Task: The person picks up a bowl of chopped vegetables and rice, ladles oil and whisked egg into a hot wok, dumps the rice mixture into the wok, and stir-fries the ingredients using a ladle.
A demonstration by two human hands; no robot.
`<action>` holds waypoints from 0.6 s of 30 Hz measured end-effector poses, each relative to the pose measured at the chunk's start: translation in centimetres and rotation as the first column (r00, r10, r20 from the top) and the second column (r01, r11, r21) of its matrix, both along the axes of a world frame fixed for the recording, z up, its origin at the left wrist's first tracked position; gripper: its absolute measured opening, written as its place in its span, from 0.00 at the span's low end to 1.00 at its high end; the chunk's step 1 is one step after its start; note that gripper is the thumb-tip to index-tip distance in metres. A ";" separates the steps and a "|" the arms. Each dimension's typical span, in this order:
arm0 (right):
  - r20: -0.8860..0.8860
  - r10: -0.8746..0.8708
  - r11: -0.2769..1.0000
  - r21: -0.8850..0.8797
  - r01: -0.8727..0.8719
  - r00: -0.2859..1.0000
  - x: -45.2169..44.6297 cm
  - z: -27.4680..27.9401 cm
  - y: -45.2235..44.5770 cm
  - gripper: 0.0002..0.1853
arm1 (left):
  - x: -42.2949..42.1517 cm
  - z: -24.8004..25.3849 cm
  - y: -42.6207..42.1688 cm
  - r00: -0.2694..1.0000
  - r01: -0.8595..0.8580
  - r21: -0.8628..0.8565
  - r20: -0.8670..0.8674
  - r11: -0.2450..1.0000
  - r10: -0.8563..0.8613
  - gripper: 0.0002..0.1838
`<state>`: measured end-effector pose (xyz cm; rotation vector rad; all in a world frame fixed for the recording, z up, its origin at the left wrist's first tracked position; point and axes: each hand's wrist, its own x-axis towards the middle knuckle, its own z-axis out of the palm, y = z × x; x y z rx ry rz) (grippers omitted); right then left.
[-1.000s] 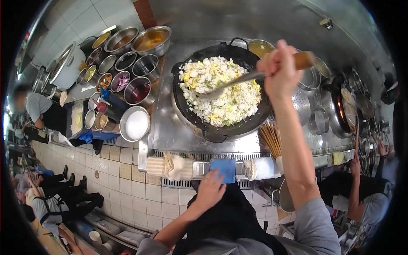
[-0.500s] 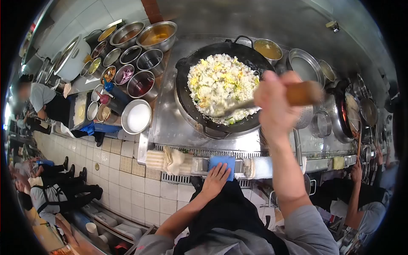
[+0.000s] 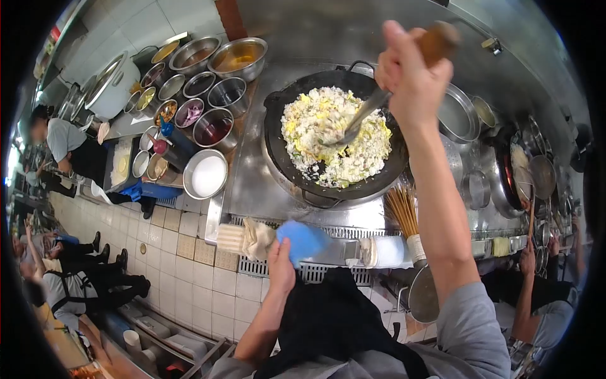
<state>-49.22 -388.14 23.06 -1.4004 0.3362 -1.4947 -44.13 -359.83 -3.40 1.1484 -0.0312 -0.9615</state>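
Note:
A black wok on the steel stove holds rice mixed with yellow egg and green bits. My right hand is closed round the wooden handle of a metal ladle, above the wok's right side. The ladle's bowl rests in the middle of the rice, and dark wok shows through a gap just below it. At the stove's front edge, my left hand grips a blue cloth, blurred by motion, beside a folded beige cloth.
Left of the wok stand steel bowls of ingredients and a bowl of white powder. To the right are a bamboo brush, a round steel pan and another wok. Co-workers stand at far left and right.
My left hand has closed on the blue cloth and lifted it leftward off the edge. My right hand has risen, tilting the ladle more steeply, and the rice has parted near the front.

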 end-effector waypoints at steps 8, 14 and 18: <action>-0.105 0.139 0.975 0.188 -0.118 0.985 -0.1 -1.4 -2.3 0.14 | 1.4 0.6 -7.5 0.015 0.179 0.401 0.912 0.899 -0.410 0.20; 0.134 -0.010 0.982 0.187 -0.015 0.991 -3.9 -6.4 -1.7 0.15 | 3.9 -1.3 -9.5 -0.044 0.329 0.393 0.915 0.859 -0.402 0.19; 0.148 -0.042 0.903 0.428 -0.025 0.988 -7.0 -5.6 -5.6 0.15 | 2.9 -0.2 -10.4 -0.026 0.358 0.470 0.869 0.807 -0.494 0.18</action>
